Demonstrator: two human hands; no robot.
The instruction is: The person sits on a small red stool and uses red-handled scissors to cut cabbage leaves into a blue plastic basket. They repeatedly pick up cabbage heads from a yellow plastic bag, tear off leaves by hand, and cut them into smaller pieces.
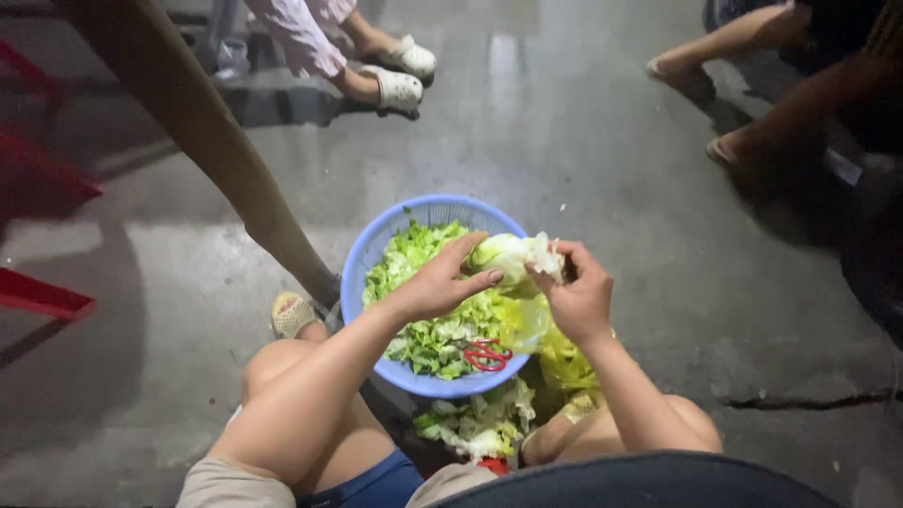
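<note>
Basically head view, centre frame: left hand (440,282) and right hand (576,293) both have fingers clamped on a pale cabbage chunk (515,254) above the blue basket (376,254) of torn leaves. Chunk's long axis lies roughly left-right, ragged end right. Risk: loose leaves tear free, miss the basket, hit wet floor (658,310). Red scissors (485,355) lie in the basket.

Grey concrete floor (583,122) — blue basket (362,259) and cabbage scraps (475,423) on it.

Bare arms, blue shorts (381,486), beige sandal (292,313)
</note>
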